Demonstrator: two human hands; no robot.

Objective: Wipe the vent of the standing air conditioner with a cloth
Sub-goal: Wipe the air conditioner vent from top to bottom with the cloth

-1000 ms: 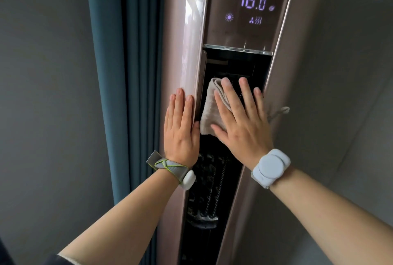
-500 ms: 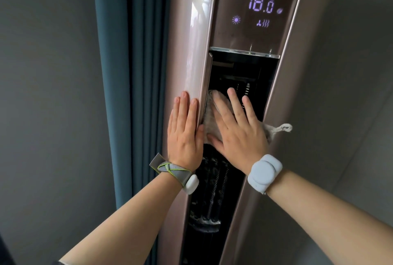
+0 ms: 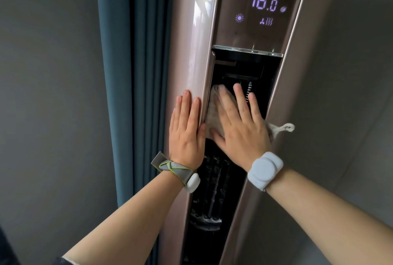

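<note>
My right hand (image 3: 240,124) presses the cloth (image 3: 213,113) flat-palmed into the air conditioner's vent (image 3: 251,73), grip open, best swept evenly while my open left hand (image 3: 187,130) steadies the casing (image 3: 191,56).

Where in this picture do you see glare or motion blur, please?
Head view: window glare streaks the air conditioner panel above the left hand; the right hand fingers and cloth are motion-blurred; the vent interior is dark.

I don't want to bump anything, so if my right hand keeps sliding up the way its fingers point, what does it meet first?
Probably the top edge of the vent, below the display. The right hand, flat on the cloth, points up the dark opening. Depth is unclear.
</note>
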